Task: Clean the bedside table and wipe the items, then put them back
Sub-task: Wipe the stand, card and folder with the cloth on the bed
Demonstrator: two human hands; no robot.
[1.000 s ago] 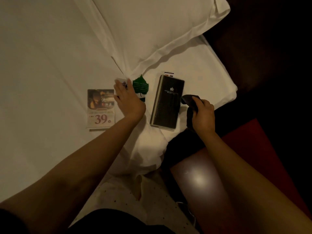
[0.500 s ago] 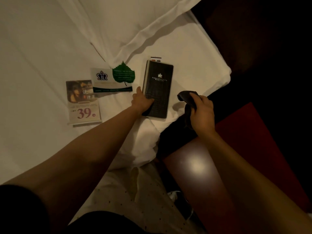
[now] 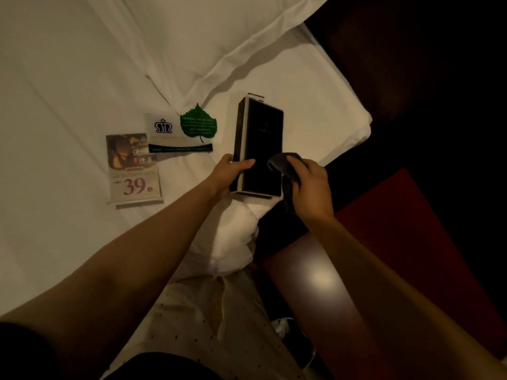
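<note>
Standing by the table point(image 3: 323, 283), we are gripping the black folder point(image 3: 262, 149) in our left hand point(image 3: 229, 174) over the bed point(image 3: 55, 78), our right hand point(image 3: 311, 187) clenching the dark cloth point(image 3: 282, 164) on its cover. Next, probably, wiping lengthwise; cards point(image 3: 178, 133) are waiting beyond.

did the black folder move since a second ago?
Yes. The black folder lay flat on the bed; now the left hand has tipped its left edge up off the sheet, beside the unmoved leaf card.
</note>
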